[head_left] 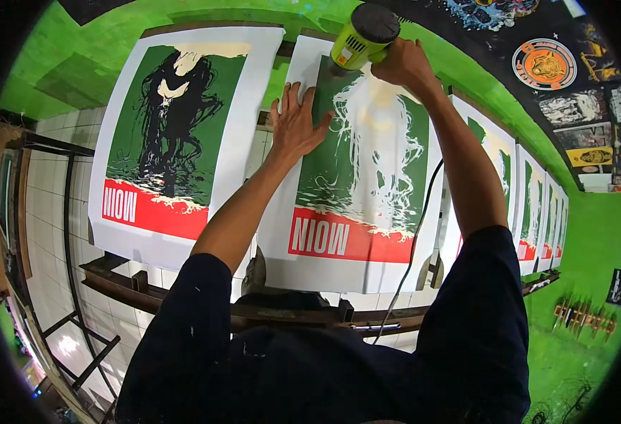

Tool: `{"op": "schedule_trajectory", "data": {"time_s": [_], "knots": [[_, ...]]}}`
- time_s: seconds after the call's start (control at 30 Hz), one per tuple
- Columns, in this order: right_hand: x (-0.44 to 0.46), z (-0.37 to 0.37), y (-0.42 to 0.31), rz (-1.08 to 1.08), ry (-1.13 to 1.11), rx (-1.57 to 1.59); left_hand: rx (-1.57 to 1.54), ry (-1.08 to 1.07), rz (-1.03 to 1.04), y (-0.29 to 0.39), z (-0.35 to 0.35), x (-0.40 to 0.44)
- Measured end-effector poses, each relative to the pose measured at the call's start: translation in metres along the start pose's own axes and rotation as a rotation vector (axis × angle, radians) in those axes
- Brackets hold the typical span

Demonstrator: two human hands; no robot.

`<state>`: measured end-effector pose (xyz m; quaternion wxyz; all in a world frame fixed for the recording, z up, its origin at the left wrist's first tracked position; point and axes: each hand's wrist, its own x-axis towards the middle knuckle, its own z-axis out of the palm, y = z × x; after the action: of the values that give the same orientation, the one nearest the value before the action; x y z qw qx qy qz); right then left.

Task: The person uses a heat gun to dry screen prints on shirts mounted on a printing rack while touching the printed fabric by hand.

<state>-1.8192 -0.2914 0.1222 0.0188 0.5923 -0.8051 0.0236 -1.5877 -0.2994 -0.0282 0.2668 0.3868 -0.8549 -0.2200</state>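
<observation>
My right hand (403,65) is wrapped around the handle of a yellow-green heat gun (356,44) with a dark rear end. Its nozzle points down at the upper part of a printed sheet (310,180) in front of me. That sheet carries green, cream and white shapes above a red band lettered MOIN. My left hand (297,124) rests flat with fingers spread on the sheet's upper left, by the green area. A dark cord (418,233) runs down across the sheet's right side. To the left lies a similar sheet (229,152) with an added black figure.
More printed sheets (529,205) stand in a row to the right on boards. A brown metal rail (254,319) runs along the near side. Dark metal framing (70,212) is at left. Posters and stickers (545,63) cover the dark surface at upper right.
</observation>
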Motion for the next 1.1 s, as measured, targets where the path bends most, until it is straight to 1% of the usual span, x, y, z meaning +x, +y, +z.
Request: {"op": "schedule_trajectory", "data": {"time_s": [0.03,0.2,0.33,0.43,0.47,0.57,0.73,0.83,0.97,1.1], "knots": [[0.003,0.001,0.000,0.011,-0.020,-0.067,0.004,0.001,0.003,-0.001,0.000,0.001],[0.011,0.004,0.003,0.036,0.024,-0.068,-0.016,-0.014,-0.013,-0.001,0.003,0.008],[0.024,0.008,0.006,0.027,0.033,0.020,-0.018,0.002,-0.007,-0.003,0.004,0.015],[0.033,0.009,0.002,0.069,0.043,-0.150,-0.002,-0.006,-0.017,-0.004,0.006,0.018],[0.034,0.009,0.002,0.071,0.044,-0.147,0.000,-0.008,-0.016,-0.004,0.007,0.019],[0.040,0.009,0.006,0.064,0.024,0.078,0.001,0.011,-0.014,-0.004,0.008,0.021],[0.036,-0.002,0.004,0.051,-0.038,0.105,0.001,0.019,0.005,-0.006,0.011,0.023],[0.040,0.001,0.014,0.040,-0.047,-0.036,-0.001,0.030,0.014,-0.005,0.013,0.021],[0.028,0.004,0.032,0.053,0.042,-0.086,-0.010,0.030,0.006,-0.003,0.013,0.020],[0.021,0.003,0.047,0.083,0.019,-0.094,-0.023,0.014,0.018,0.001,0.013,0.017]]}}
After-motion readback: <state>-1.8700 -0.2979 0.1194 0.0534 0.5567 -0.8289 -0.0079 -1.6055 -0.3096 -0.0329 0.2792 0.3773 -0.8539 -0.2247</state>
